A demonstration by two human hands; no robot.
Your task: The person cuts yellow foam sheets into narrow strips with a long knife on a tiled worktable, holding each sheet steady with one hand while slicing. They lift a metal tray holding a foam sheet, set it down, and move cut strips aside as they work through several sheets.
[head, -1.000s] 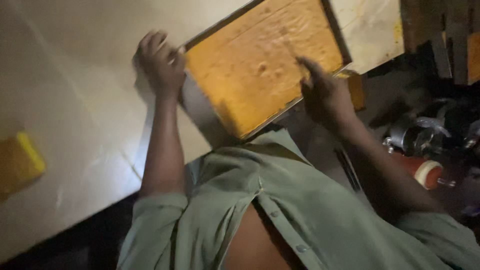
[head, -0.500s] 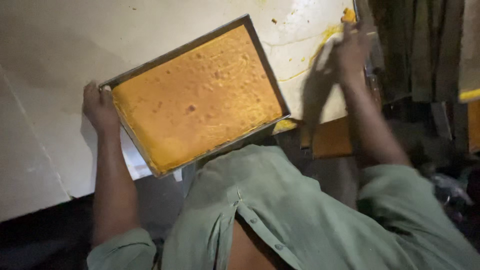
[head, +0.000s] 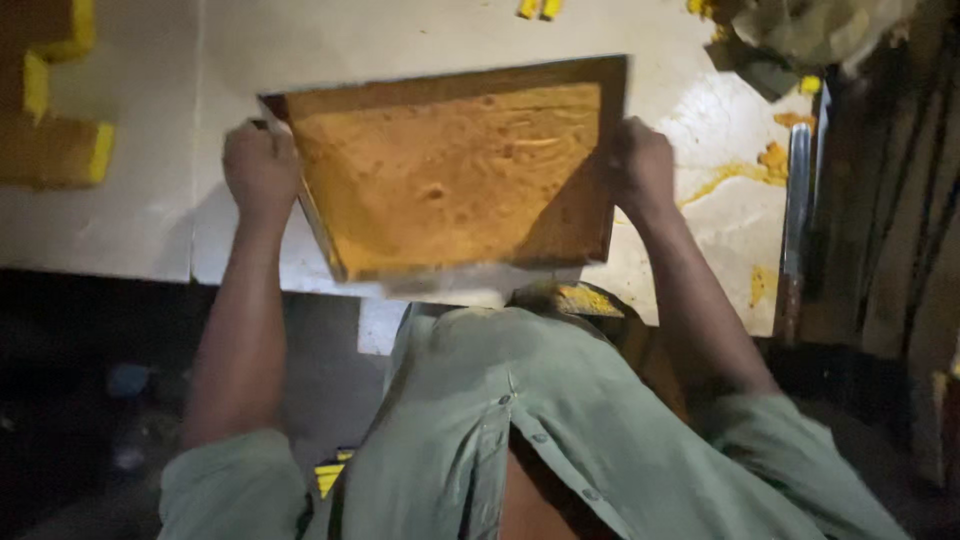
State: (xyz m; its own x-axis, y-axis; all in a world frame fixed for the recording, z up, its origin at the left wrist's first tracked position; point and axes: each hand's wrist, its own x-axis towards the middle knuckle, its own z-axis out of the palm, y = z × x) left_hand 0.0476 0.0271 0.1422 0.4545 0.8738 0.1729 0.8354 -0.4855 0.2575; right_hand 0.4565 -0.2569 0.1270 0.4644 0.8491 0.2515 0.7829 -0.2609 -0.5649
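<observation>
While both hands are gripping it, the tray point(head: 455, 175) is being held tilted over the near edge of the table point(head: 700, 200). Left hand point(head: 258, 170) is clamped with curled fingers on the tray's left rim, right hand point(head: 640, 165) closed on the right rim. It is a dark rectangular metal pan filled with a porous, spongy orange slab. Yellow blocks point(head: 60, 140) are lying at the far left corner, crumbs and smears near the right edge. A steady two-handed hold seems needed next.
</observation>
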